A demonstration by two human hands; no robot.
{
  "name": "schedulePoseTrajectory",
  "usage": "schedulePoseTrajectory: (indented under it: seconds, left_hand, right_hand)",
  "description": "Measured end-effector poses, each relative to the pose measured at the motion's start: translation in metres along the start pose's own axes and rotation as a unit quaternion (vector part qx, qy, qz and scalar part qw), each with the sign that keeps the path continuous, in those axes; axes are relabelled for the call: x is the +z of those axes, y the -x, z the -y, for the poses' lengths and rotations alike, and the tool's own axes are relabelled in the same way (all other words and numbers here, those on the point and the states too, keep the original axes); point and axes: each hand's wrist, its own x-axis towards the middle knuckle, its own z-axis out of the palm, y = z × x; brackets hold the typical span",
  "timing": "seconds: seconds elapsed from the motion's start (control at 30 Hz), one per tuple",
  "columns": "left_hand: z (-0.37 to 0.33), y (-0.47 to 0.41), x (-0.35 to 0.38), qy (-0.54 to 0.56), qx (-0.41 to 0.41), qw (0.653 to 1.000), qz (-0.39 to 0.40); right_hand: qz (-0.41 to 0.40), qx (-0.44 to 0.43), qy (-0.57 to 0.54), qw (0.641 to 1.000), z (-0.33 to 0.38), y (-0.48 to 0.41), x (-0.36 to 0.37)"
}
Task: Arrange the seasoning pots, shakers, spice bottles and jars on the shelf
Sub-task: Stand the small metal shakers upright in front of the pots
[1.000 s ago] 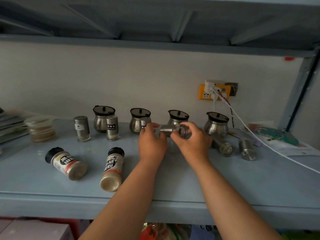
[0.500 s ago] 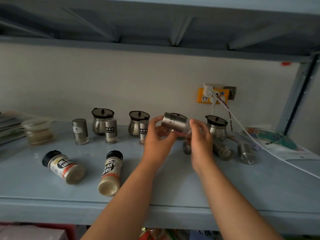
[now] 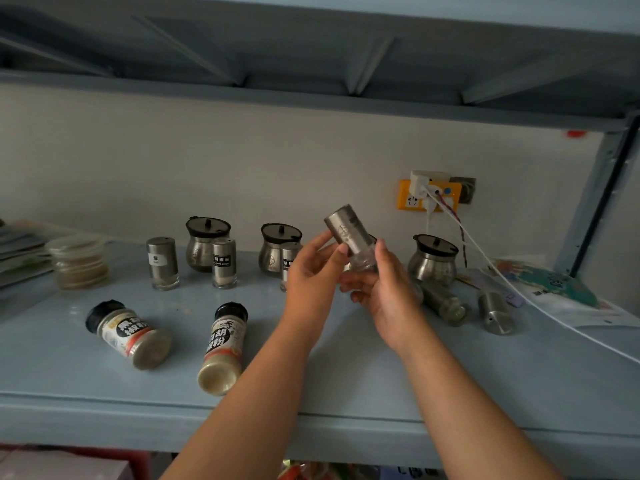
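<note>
A yellow socket (image 3: 407,199) is sitting on the pale wall (image 3: 207,161), and a white charger (image 3: 424,180) is sticking in it. A white cable (image 3: 571,328) is running from there down to the right, passing over a colourful paper (image 3: 561,285) that is lying flat. A thin twisted red wire (image 3: 460,233) is hanging beside the socket. At the far left a pile of books (image 3: 17,251) is lying, partly cut off. A small red mark (image 3: 575,134) is showing high on the wall.

I see brushed metal and glass.
Silver cylindrical steel shaker (image 3: 348,232): matt, clear glass base; round steel pots (image 3: 431,268) glossy, black plastic lids (image 3: 207,226); pale-blue shelf (image 3: 353,382) smooth.
</note>
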Motion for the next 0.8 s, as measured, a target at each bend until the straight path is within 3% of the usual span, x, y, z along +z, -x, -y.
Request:
schedulePoseTrajectory:
  seconds: [0.53,0.8]
  left_hand:
    - [0.0,-0.002,0.0,0.016,0.004,0.999,-0.036]
    - [0.008,-0.004,0.0,-0.087,0.019,0.995,-0.042]
  right_hand:
    - [0.03,-0.019,-0.083,0.996,-0.004,-0.001,0.004]
    - [-0.048,-0.075,0.034,0.995,-0.012,-0.002,0.001]
